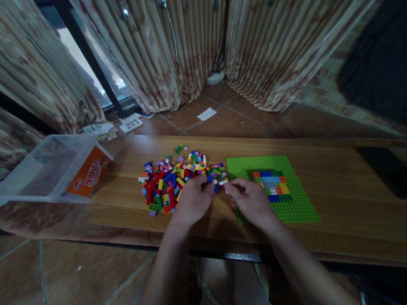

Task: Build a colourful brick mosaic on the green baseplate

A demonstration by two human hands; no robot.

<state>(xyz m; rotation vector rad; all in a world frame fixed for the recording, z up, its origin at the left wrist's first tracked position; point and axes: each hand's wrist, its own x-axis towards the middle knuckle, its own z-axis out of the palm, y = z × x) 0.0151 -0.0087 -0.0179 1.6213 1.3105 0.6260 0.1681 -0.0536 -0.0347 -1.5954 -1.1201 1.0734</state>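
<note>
Bare forearms [166,262] are stretched over the surface [340,191]. A little white brick [223,182] is pinched in the grip of the right hand [250,200], between the brick pile [172,179] and green board [302,212]; whether anything's gripped by the left hand [195,200] can't be told.

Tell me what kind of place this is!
It looks like a room in somebody's home, though I can't be sure: there are long patterned curtains, a tiled floor and a pile of toy building bricks.

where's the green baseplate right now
In the head view, the green baseplate lies right of centre on the wooden table, between the brick pile and the flat black object.
</note>
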